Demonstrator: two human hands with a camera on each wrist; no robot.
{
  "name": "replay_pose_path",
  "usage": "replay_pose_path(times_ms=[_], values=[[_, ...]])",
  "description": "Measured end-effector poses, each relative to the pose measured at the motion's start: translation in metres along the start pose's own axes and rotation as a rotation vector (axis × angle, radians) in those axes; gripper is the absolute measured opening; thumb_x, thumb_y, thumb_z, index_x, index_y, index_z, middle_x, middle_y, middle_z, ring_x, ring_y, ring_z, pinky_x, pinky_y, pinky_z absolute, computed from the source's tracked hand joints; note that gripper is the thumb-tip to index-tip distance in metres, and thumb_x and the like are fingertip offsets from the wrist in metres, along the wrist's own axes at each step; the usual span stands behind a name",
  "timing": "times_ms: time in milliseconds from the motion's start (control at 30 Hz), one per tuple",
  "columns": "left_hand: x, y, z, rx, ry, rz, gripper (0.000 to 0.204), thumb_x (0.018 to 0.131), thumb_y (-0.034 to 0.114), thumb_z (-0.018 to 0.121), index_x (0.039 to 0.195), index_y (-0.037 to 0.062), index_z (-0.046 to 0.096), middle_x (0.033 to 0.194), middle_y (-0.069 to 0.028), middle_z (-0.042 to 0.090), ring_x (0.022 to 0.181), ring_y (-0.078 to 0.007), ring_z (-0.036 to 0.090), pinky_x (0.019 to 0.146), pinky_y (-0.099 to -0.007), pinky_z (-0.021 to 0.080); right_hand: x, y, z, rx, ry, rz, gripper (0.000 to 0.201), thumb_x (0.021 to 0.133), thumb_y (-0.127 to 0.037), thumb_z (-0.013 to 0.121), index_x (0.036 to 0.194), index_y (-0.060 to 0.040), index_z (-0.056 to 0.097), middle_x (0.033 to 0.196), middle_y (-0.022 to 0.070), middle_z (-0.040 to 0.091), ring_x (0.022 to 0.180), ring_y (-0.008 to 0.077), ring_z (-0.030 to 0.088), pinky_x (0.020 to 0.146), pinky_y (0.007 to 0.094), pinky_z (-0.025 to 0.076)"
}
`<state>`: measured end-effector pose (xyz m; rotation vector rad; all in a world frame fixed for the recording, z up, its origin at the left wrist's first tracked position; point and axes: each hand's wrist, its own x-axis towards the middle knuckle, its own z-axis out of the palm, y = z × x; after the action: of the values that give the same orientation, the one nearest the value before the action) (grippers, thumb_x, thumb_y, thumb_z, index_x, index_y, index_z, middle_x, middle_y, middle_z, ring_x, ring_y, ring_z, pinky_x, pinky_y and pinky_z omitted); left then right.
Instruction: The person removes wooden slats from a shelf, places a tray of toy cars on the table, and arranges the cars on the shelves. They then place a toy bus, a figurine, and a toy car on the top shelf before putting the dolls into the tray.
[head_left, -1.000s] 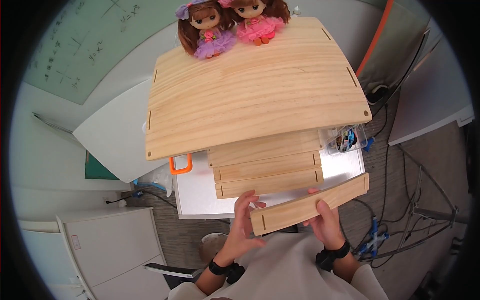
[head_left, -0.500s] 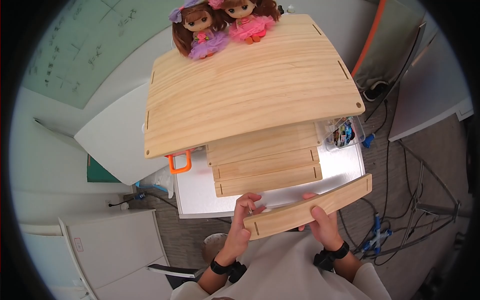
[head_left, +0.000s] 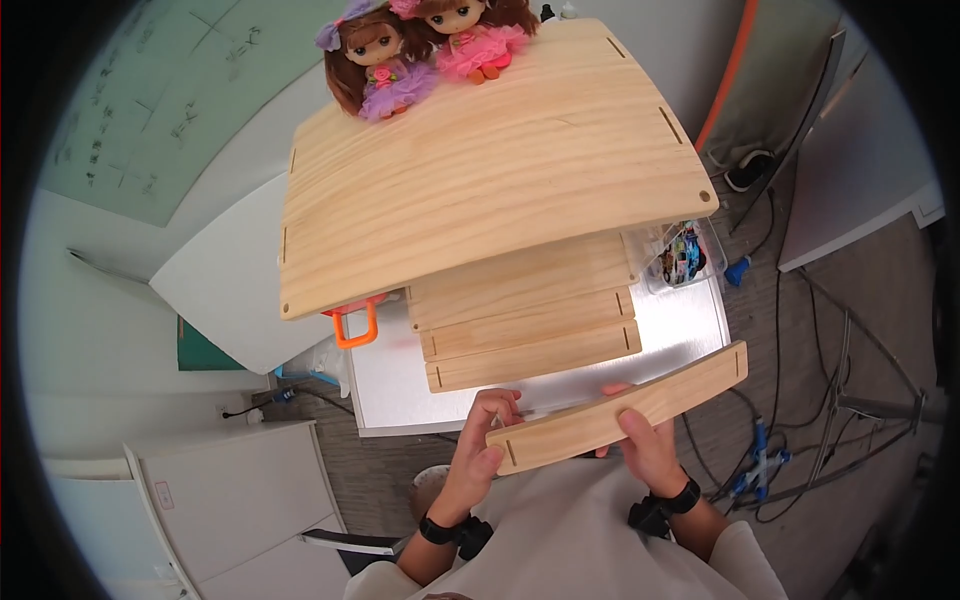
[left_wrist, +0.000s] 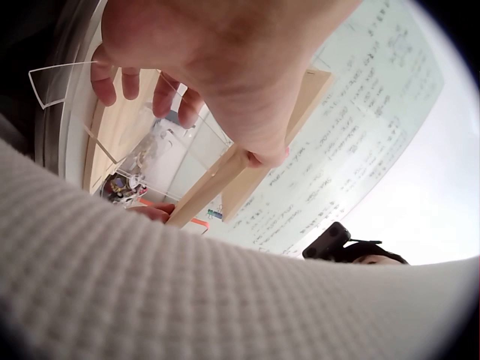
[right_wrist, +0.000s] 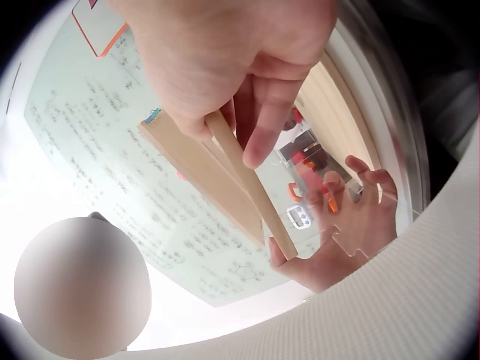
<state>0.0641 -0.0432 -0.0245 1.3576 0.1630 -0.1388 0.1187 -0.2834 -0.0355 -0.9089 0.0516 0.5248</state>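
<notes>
A slotted wooden strip [head_left: 590, 425] is held tilted in front of the body, its right end higher. The right hand [head_left: 652, 452] grips it right of its middle, thumb on the near face and fingers behind. At its left end is the left hand [head_left: 478, 455], thumb on the face; in the right wrist view the strip's end lies in the crook of the left thumb [right_wrist: 279, 253], the other fingers spread away from it. A clear thin piece [left_wrist: 51, 86] shows by the left fingers; whether it is held, I cannot tell.
Beyond the strip, wooden pieces [head_left: 530, 355] lie on a white table [head_left: 385, 400] under a large wooden board [head_left: 490, 170]. Two dolls [head_left: 395, 85] sit on that board. An orange handle [head_left: 356, 342] is left, a clear box [head_left: 684, 262] right.
The left thumb has come onto the strip's left end, where it stood apart before. The strip has shifted slightly, and the head view has turned a little.
</notes>
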Motion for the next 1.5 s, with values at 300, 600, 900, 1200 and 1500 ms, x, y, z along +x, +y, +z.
replay_pose_path(times_ms=[300, 600, 900, 1200, 1500], values=[[-0.003, -0.005, -0.001, -0.003, -0.002, -0.008, 0.071, 0.089, 0.071, 0.063, 0.116, 0.0069, 0.048, 0.127, -0.0109, 0.043, 0.141, -0.0303, 0.038, 0.114, -0.0452, 0.039, 0.001, 0.002, 0.002, 0.004, 0.016, 0.016, 0.036, 0.105, -0.011, 0.058, 0.137, 0.0054, 0.057, 0.103, 0.0134, 0.069, 0.079, 0.0206, 0.071, 0.068, 0.0337, 0.06], [-0.003, 0.002, -0.002, -0.034, -0.012, -0.034, 0.06, 0.091, 0.062, 0.067, 0.113, 0.0099, 0.047, 0.142, -0.0128, 0.043, 0.146, -0.0288, 0.034, 0.12, -0.0491, 0.033, 0.004, 0.003, 0.004, -0.041, -0.004, 0.016, 0.032, 0.104, -0.012, 0.059, 0.132, 0.0044, 0.061, 0.104, 0.014, 0.071, 0.078, 0.0201, 0.072, 0.069, 0.032, 0.06], [-0.002, 0.006, -0.009, -0.03, 0.025, -0.035, 0.052, 0.091, 0.056, 0.069, 0.106, 0.0103, 0.049, 0.149, -0.0127, 0.042, 0.147, -0.0291, 0.033, 0.121, -0.0516, 0.032, 0.003, 0.003, 0.01, -0.138, -0.04, 0.053, 0.03, 0.103, -0.009, 0.061, 0.129, 0.006, 0.062, 0.119, 0.0138, 0.067, 0.082, 0.0195, 0.07, 0.067, 0.0331, 0.061], [-0.012, 0.015, -0.014, 0.029, 0.194, 0.045, 0.055, 0.083, 0.063, 0.072, 0.093, 0.0133, 0.052, 0.148, -0.0152, 0.045, 0.151, -0.0339, 0.03, 0.115, -0.0526, 0.038, 0.004, 0.01, 0.022, -0.097, -0.094, 0.073, 0.03, 0.102, -0.009, 0.065, 0.129, 0.0048, 0.062, 0.114, 0.0125, 0.07, 0.08, 0.0178, 0.069, 0.068, 0.0303, 0.059], [-0.036, 0.019, -0.049, -0.075, 0.266, 0.171, 0.052, 0.077, 0.061, 0.071, 0.089, 0.0142, 0.05, 0.132, -0.0156, 0.053, 0.148, -0.04, 0.034, 0.11, -0.0542, 0.043, 0.023, -0.011, 0.036, -0.761, -0.529, -0.098, 0.048, 0.084, -0.016, 0.088, 0.127, -0.003, 0.069, 0.122, 0.0078, 0.073, 0.109, 0.0197, 0.07, 0.093, 0.0356, 0.056]])
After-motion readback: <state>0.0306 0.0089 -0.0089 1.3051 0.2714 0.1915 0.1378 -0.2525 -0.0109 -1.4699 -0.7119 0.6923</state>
